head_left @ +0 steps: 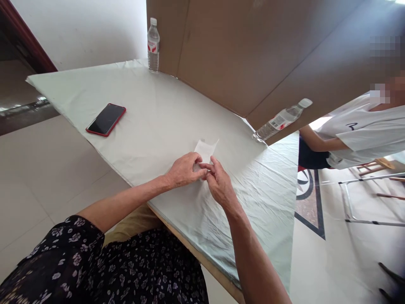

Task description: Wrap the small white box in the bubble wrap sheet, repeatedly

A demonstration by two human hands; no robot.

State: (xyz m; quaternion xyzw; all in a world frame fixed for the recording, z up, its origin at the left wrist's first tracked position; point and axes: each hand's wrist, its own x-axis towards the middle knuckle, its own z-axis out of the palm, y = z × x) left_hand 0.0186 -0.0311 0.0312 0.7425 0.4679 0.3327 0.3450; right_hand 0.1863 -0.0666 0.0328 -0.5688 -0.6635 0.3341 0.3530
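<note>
A small white piece of paper (pixel 205 149) stands up from between my hands, over the middle of the cloth-covered table. My left hand (pixel 186 169) comes in from the left, its fingers curled and pinched at the paper's lower edge. From the right, my right hand (pixel 219 179) meets it, with thumb and fingertips closed at the same edge. The fingertips of both hands touch or nearly touch, and they hide the lower part of the paper.
A phone with a red case (pixel 106 120) lies at the left. Water bottles stand at the back left (pixel 153 46) and lean at the right (pixel 281 121) against a brown board (pixel 228 55). Beyond it, at the right, sits a person in a white shirt (pixel 373 126).
</note>
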